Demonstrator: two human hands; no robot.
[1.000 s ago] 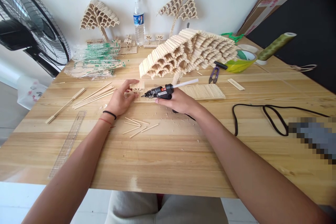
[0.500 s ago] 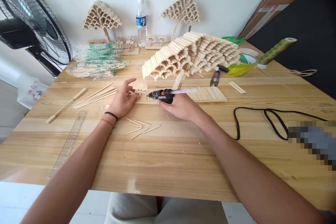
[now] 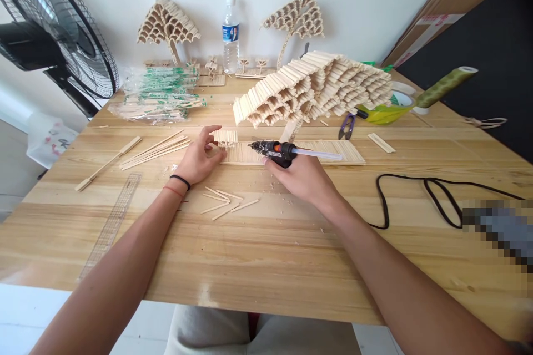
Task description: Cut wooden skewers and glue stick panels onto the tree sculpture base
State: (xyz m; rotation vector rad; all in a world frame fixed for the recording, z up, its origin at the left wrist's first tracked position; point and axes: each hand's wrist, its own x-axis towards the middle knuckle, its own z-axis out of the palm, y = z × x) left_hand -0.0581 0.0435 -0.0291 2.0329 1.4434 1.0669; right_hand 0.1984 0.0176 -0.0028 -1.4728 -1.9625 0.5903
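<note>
My right hand (image 3: 302,175) grips a black hot glue gun (image 3: 278,150) with a clear glue stick out its back, nozzle pointing left over a flat base of wooden sticks (image 3: 333,151). My left hand (image 3: 200,158) pinches a small panel of short sticks (image 3: 225,136) held upright at the base's left end. The nozzle sits a little right of that panel. A large stick-built tree canopy (image 3: 316,89) stands on the base just behind.
Loose short sticks (image 3: 225,204) lie near my left wrist, long sticks (image 3: 154,150) and a clear ruler (image 3: 109,227) further left. Chopstick packets (image 3: 160,94), two small stick trees, a water bottle (image 3: 230,36), a fan (image 3: 45,33), scissors (image 3: 346,125), a black cord (image 3: 437,194).
My right hand has drawn the glue gun to the right, away from the small panel. My left hand still holds the panel at the base's left end.
</note>
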